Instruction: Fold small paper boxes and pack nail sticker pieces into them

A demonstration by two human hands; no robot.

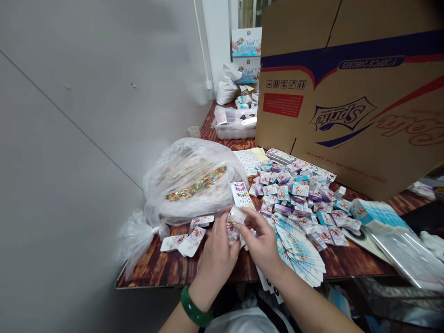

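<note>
Over the table's front edge, my left hand (pixel 219 247) is closed round a small printed box (pixel 231 230) with its white end flap up. My right hand (pixel 258 238) is at the box's upper right side, fingers bent against it; how firmly they grip is partly hidden. Left of my hands lie several small boxes (pixel 194 241) with white flaps sticking out. Just behind stands a clear plastic bag (pixel 194 157) with many tiny colourful pieces (pixel 197 185) inside. A printed sticker sheet (pixel 242 194) leans beside the bag. To the right spreads a fan of flat printed cartons (pixel 298 249).
A heap of small filled-out boxes (pixel 298 194) covers the table's right middle. Behind it towers a large brown carton (pixel 333 101). A clear plastic tub (pixel 236 129) stands further back, and a grey wall (pixel 86 138) borders the left. Clear plastic sleeves (pixel 409 254) lie at right.
</note>
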